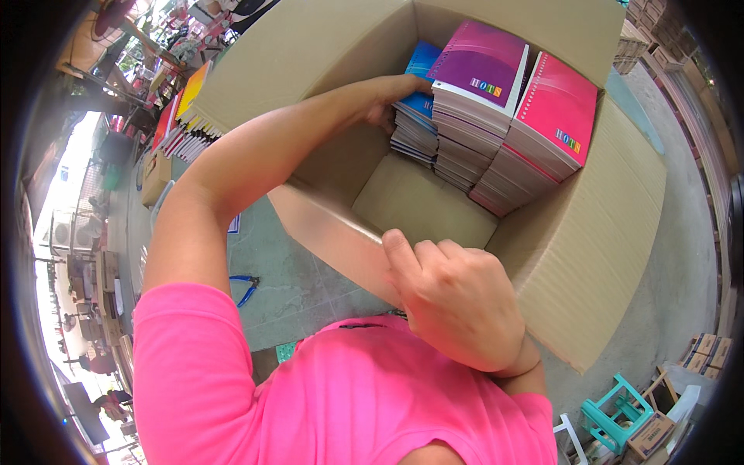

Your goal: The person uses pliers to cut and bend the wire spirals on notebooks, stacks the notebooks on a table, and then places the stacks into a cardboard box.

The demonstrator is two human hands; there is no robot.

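Pink shirt (pixel 349 395), and beyond it blue notebooks (pixel 412 130) under the left hand (pixel 391 94)

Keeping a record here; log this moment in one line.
left hand: touching blue notebooks | right hand: at carton rim | inside: purple stack, pink stack

3 boxed ntbk stacks (pixel 482 70), 2 hands (pixel 461 302)

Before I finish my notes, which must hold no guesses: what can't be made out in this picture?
All in the head view:
Right hand: most fingertips, hidden by the hand itself.
Blue notebooks: their right side, behind the purple notebooks.
Cardboard box: its outer far side, behind its own wall.
Blue-handled tool: exact kind, too small.
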